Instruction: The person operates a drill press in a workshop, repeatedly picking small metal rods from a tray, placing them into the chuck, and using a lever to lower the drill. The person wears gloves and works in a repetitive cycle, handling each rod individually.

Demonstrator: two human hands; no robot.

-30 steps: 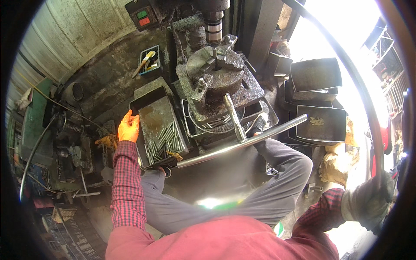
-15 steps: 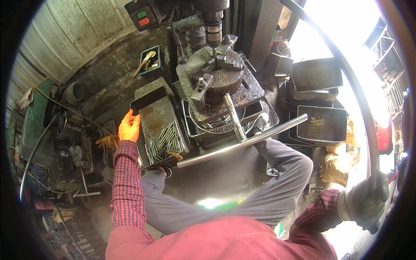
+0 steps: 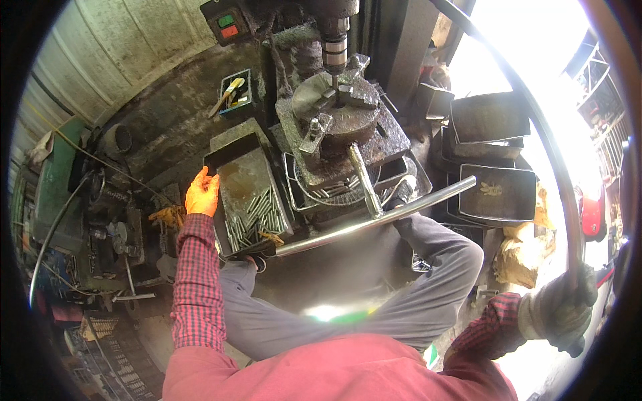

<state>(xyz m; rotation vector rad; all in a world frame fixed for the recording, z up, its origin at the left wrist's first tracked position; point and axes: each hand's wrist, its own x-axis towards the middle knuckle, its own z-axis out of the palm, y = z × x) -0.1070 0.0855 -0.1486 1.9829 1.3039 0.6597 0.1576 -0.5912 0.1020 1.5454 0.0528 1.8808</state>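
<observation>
My left hand (image 3: 202, 193), in an orange glove, is by the left rim of a metal tray (image 3: 215, 175). Its fingers are drawn together, and whatever they might hold is hidden. Short metal rods (image 3: 259, 215) lie heaped in the tray's near end. At the far right, my right hand (image 3: 560, 309), in a grey glove, is wrapped round the end of a long dark lever (image 3: 560, 160), which looks curved here. Ahead stands a drill press, its spindle (image 3: 334, 47) carrying a drill bit (image 3: 336, 81) over a round jaw chuck (image 3: 344, 107) on the machine's table.
A bright metal bar (image 3: 381, 219) slants across in front of the drill press, above my legs. Metal bins (image 3: 498, 194) are stacked to the right. A small box with a brush (image 3: 231, 93) sits at the back left. The switch box (image 3: 227, 23) hangs above it.
The whole view has shifted slightly. Both hands keep their places, the left by the tray and the right on the lever.
</observation>
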